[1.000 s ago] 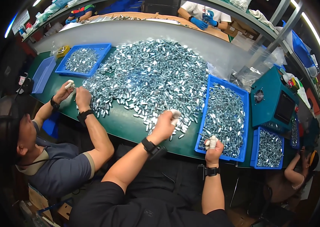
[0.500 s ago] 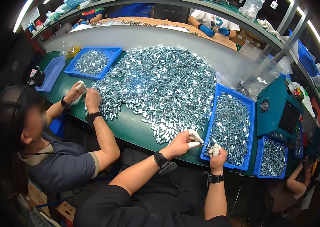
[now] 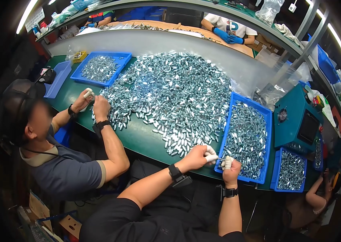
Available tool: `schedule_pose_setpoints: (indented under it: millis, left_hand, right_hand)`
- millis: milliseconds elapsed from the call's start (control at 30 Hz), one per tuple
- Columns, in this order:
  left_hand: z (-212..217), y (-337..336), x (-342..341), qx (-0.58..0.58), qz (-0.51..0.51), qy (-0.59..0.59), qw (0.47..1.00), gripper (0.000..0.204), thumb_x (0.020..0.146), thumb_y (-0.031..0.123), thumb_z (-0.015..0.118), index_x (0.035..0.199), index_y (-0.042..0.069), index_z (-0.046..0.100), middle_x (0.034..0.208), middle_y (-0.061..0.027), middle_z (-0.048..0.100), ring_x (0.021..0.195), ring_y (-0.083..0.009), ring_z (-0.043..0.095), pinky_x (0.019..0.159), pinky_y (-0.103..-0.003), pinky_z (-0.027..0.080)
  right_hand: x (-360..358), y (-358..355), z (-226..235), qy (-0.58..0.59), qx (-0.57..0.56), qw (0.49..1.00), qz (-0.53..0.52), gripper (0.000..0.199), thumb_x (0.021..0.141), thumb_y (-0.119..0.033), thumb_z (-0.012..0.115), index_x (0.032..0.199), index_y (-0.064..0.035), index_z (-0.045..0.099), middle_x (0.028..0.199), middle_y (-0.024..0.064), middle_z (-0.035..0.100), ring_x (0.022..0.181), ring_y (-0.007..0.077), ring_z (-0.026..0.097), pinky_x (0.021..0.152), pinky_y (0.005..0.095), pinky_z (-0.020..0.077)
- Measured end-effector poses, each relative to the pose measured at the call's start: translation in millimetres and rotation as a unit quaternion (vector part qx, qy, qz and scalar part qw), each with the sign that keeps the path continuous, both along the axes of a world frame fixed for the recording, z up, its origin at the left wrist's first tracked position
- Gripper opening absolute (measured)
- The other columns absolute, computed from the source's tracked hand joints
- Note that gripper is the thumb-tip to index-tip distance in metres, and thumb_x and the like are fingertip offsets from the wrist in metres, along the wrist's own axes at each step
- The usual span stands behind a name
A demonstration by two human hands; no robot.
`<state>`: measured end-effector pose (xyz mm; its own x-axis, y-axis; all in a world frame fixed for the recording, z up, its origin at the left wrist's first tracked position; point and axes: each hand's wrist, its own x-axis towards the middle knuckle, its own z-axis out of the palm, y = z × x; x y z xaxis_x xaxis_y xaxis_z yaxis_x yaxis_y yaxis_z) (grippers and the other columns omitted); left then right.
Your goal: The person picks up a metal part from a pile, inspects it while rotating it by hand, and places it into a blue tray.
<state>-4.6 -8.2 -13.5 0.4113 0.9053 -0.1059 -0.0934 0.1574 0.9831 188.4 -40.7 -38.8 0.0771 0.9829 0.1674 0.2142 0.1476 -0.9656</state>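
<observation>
Over the table's front edge, my left hand [image 3: 196,158] is closed, its thumb and fingertips wearing white finger covers and pinched together. Close on its right is my right hand [image 3: 231,172], also closed and with white finger covers. A thin metal rod [image 3: 221,159] spans the small gap between them, its right end running into my right fingers. Whatever my left fingertips pinch is too small to make out. Beyond my hands lies a large heap of small shiny metal pieces [image 3: 178,92]. A blue tray [image 3: 268,139] filled with similar pieces stands just past my right hand.
A teal machine [image 3: 295,121] stands at the right, with a smaller blue bin [image 3: 275,177] of pieces before it. A co-worker [image 3: 63,169] sits at my left, hands near the heap. Another blue tray [image 3: 116,74] lies at the far left. Across the partition [image 3: 146,38] are other people.
My left hand has moved slightly right and down, closer to my right hand, so less of the rod shows. Across the partition, the blue-gloved hands have come together.
</observation>
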Motion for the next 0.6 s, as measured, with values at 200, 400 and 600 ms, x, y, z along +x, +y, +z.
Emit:
schedule_pose_setpoints:
  millis: [200,400,600]
  left_hand:
    - [-2,-9,21,-0.030,0.070,0.049,0.996,0.029,0.090,0.027,0.066,0.075,0.003,0.063,0.058,-0.0023,0.060,0.052,-0.0075,0.055,0.049,-0.025,0.041]
    - [-2,-9,29,-0.003,0.097,0.048,0.994,0.028,0.091,0.026,0.066,0.075,0.003,0.062,0.060,-0.0018,0.061,0.054,-0.0059,0.053,0.049,-0.025,0.039]
    - [-1,-10,29,-0.110,0.079,-0.023,0.990,0.021,0.092,0.019,0.065,0.079,0.003,0.062,0.067,0.0000,0.062,0.059,-0.0046,0.053,0.054,-0.022,0.041]
  right_hand:
    - [1,-1,5,0.016,-0.004,1.000,0.009,0.045,0.099,-0.030,0.053,0.063,-0.0045,0.055,0.057,-0.0038,0.051,0.050,0.0029,0.040,0.046,0.0210,0.0292]
    - [1,0,-3,0.038,0.014,0.999,-0.005,0.045,0.100,-0.030,0.052,0.063,-0.0045,0.055,0.057,-0.0034,0.052,0.050,0.0028,0.041,0.047,0.0208,0.0292]
    - [-1,2,1,0.041,-0.020,0.998,-0.034,0.045,0.100,-0.029,0.051,0.062,-0.0056,0.052,0.057,-0.0028,0.051,0.051,0.0037,0.041,0.047,0.0215,0.0291]
